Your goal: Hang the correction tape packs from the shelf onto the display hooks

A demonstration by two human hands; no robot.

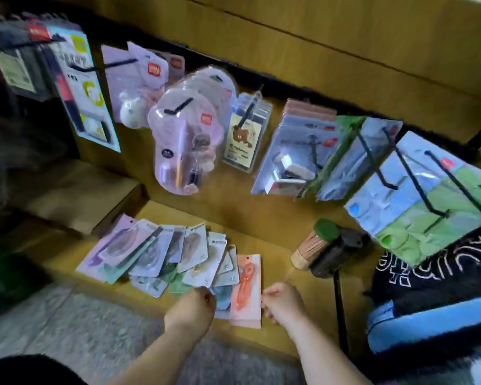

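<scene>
Left hand (190, 307) and right hand (282, 302) flank the orange pack (246, 290) on the shelf (261, 218), each grip too blurred to tell

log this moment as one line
packs: fanned on shelf | left hand: at their near edge | right hand: curled beside orange pack | grips: unclear, blurred

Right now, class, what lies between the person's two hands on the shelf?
In the head view, the orange pack lies between the left hand and the right hand, with a blue pack beside the left hand.
</scene>
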